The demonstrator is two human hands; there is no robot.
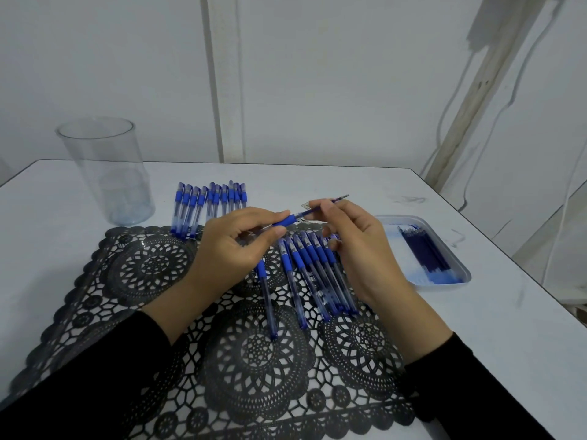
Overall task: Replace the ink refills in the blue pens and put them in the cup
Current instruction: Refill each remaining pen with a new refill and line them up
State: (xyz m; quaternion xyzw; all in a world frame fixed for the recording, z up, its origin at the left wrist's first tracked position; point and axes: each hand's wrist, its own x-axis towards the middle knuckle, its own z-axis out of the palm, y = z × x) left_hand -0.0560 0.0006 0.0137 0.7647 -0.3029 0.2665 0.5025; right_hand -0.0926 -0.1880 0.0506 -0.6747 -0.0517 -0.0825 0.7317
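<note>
Two hands work a refill at the tip of a blue pen, held above a black mat.

A white table (pixel 444 328) carries a black lace-pattern mat (pixel 152 312). One clear cup (pixel 104 173) stands upright at the far left, and one shallow tray (pixel 462 274) of dark blue refills (pixel 425 252) lies at the right. The left hand (pixel 232 246) grasps the held pen (pixel 284 221) by its blue grip, and the right hand (pixel 359 246) pinches the thin refill (pixel 320 208) sticking out of it. About eleven pens form a far row (pixel 209 201) beyond the hands. Roughly seven more lie in a near group (pixel 314 271) on the mat, partly hidden by the hands. Print on the barrels is too small to read.
</note>
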